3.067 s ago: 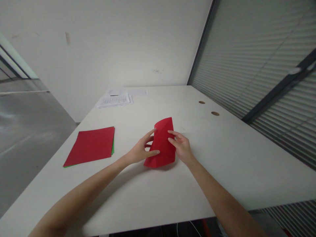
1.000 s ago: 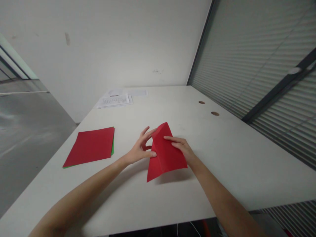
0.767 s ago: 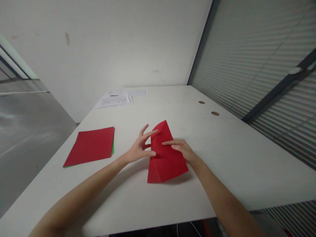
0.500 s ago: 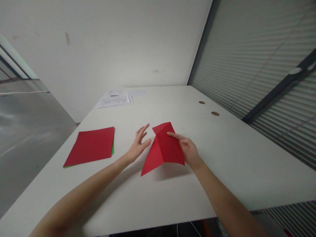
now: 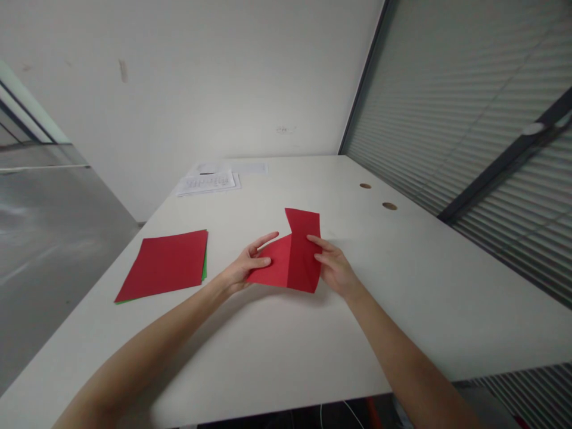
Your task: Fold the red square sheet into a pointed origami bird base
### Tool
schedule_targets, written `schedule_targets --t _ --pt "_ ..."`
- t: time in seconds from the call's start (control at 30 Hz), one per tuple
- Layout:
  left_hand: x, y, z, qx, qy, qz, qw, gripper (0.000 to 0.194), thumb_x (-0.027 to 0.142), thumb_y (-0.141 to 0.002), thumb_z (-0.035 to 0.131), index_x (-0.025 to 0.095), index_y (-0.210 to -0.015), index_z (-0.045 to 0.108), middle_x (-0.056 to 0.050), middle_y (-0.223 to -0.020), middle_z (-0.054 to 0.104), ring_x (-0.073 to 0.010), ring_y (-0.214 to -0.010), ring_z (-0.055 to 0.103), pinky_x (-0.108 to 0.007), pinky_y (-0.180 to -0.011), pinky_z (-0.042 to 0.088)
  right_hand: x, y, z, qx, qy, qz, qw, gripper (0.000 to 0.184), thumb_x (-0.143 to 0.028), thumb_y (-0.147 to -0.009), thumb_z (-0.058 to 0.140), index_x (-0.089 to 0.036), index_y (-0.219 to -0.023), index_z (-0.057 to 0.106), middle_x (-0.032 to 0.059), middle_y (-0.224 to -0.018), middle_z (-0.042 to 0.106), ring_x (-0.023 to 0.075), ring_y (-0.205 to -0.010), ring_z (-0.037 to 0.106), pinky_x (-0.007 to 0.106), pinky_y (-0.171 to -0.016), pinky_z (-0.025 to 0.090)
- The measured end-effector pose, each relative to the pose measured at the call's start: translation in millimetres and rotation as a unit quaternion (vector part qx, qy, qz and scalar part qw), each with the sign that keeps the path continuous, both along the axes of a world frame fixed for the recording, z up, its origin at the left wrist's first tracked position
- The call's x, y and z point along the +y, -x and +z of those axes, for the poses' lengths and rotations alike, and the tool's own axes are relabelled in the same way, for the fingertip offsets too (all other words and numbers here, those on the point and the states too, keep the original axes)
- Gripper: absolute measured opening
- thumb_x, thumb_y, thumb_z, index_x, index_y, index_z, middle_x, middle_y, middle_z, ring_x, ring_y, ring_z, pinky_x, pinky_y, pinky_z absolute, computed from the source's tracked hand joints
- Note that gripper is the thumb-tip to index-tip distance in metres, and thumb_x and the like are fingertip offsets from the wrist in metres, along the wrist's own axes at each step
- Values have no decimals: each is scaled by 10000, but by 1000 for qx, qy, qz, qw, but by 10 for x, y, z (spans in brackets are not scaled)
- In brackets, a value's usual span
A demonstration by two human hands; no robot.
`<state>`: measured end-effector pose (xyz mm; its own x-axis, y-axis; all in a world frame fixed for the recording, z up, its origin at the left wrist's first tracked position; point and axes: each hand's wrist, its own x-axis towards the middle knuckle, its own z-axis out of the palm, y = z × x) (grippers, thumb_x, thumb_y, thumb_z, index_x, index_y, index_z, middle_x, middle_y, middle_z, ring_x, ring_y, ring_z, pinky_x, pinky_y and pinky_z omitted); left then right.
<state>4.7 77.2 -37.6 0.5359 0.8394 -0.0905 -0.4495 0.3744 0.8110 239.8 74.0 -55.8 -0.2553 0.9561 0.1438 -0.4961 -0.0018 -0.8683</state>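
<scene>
Above the white table [image 5: 250, 345], a folded sheet of red paper [image 5: 300, 262] is held up between my two hands. A crease runs down its middle, with one panel spreading to the left and a taller part on the right. My left hand [image 5: 245, 267] pinches the left panel, thumb on top and index finger stretched along the upper edge. At the right edge, my right hand [image 5: 334, 265] grips the taller part, thumb and index finger on its face. The other fingers of my right hand are partly hidden.
A stack of square paper [image 5: 165, 265], red on top with green showing beneath, lies to the left. Printed sheets [image 5: 208, 180] rest at the back left. Two round holes [image 5: 389, 206] pierce the table at the right, near the window blinds [image 5: 447, 119].
My left hand, apart from the paper half a second ago, now holds its left panel. The paper has turned and opened out to the left. My right hand has kept hold of it.
</scene>
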Motion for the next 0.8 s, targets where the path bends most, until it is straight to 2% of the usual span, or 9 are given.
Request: schedule_targets --t 0.13,0.3,0.47,0.67,0.8 --pt "-21 -42 50 3 -10 52 999 796 161 -565 881 219 -1303 586 -100 -1276 641 -183 -854 711 -246 -755 582 21 23 -24 -8 -18 -17 1000 459 -273 -694 793 -335 -1138 696 8 -1226 685 227 -1135 618 470 -1064 432" --pt "-13 -76 37 15 -14 85 996 788 173 -584 873 222 -1313 579 -95 -1253 653 -191 -894 698 -268 -783 575 47 54 -58 -26 -44 -39 998 523 -319 -697 812 -333 -1198 663 19 -1342 610 230 -1184 586 466 -1088 411" --pt "12 -90 4 2 -5 103 995 712 157 -577 872 223 -1243 629 -73 -1292 633 -181 -930 686 -260 -810 568 37 59 -66 -29 -49 -24 998 512 -304 -702 816 -338 -1190 665 11 -1365 588 225 -1215 567 443 -1104 395" --pt "-11 -99 6 -1 8 86 996 723 144 -569 874 214 -1247 630 -86 -1259 648 -169 -859 692 -252 -750 571 34 95 -61 -30 -45 -70 996 418 -377 -721 797 -324 -1118 677 25 -1264 638 232 -1144 602 443 -1019 467" --pt "-50 -129 5 2 5 64 998 745 136 -561 878 202 -1259 625 -95 -1203 674 -164 -841 688 -251 -746 562 48 137 -85 -43 -49 -105 992 538 -344 -662 836 -354 -1153 615 15 -1273 594 217 -1114 600 409 -972 503"
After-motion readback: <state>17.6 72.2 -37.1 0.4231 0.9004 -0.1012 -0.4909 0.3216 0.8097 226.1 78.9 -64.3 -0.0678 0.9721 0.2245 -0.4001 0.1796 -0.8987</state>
